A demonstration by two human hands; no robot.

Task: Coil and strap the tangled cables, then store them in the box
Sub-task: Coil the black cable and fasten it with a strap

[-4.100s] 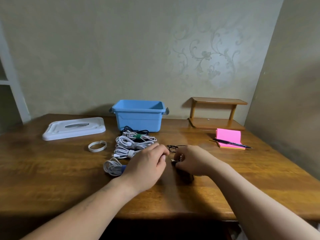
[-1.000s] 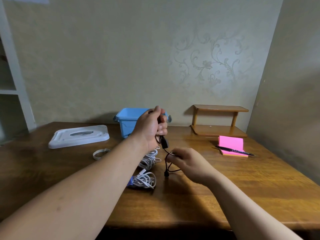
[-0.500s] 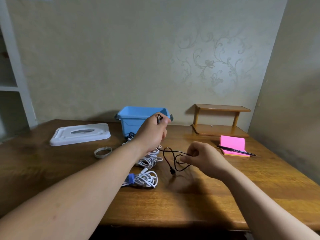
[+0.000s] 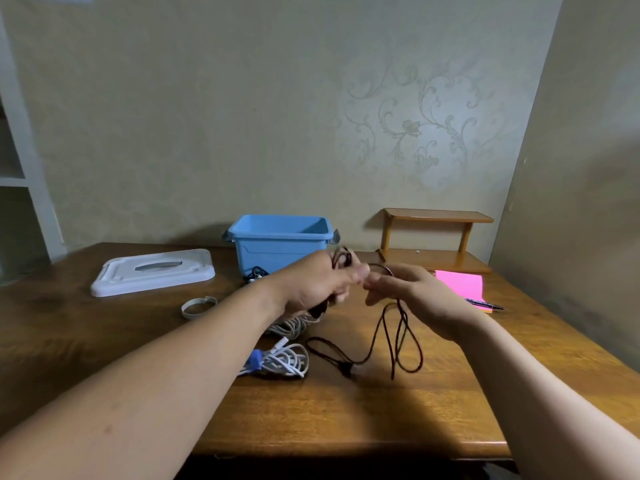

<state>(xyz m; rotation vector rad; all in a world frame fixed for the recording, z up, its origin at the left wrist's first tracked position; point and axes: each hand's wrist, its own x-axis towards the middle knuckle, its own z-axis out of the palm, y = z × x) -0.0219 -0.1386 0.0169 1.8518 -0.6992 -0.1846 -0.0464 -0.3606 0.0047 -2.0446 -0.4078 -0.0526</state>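
A thin black cable (image 4: 391, 341) hangs in loose loops from both hands down to the wooden table (image 4: 346, 410). My left hand (image 4: 318, 282) grips a small coil of that cable above the table. My right hand (image 4: 412, 292) pinches the cable close beside the left. A coiled white cable with a blue strap (image 4: 280, 362) lies in front of my left forearm. More white coiled cables (image 4: 291, 325) sit partly hidden behind my left hand. The open blue box (image 4: 280, 244) stands at the back.
The box's white lid (image 4: 152, 271) lies at the back left, with a loose grey strap loop (image 4: 198, 306) near it. A small wooden shelf (image 4: 433, 240) stands at the back right. In front of the shelf are pink sticky notes (image 4: 460, 285) and a pen (image 4: 485, 304).
My right hand has risen and moved left to meet my left hand. The black cable's loops have lengthened and hang lower onto the table. The left hand has a coil gathered in it.
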